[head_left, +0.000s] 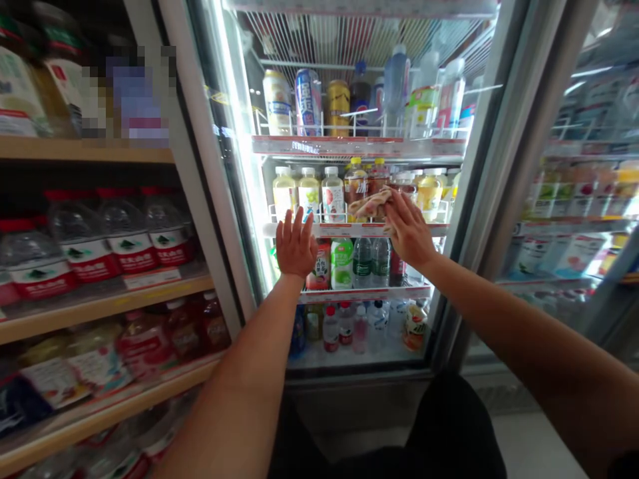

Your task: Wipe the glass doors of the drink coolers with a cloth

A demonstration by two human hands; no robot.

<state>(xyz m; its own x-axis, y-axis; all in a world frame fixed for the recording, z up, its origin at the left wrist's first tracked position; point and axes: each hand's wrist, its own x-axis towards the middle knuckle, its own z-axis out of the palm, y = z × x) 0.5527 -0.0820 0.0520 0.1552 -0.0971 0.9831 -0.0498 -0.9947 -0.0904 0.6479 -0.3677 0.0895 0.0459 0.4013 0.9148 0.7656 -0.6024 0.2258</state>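
Observation:
My left hand (296, 247) is raised in front of the glass door (359, 364) of a lit drinks fridge, fingers spread and palm forward, apparently flat on the pane. Under my right hand (410, 231) a crumpled beige-pink cloth (370, 203) is held up to the same glass, at the height of the middle shelf. Behind the pane, white-capped bottles (333, 193) stand between my two hands. A green-labelled bottle (342, 263) shows lower down, and part of the row is hidden by my right hand.
Wooden shelves (190, 287) with red-capped water bottles (124, 233) stand close on the left. The door's metal frame (514, 133) runs along the right, with another drinks fridge (559, 199) past it. My dark-clothed knee (452, 426) is near the fridge's base.

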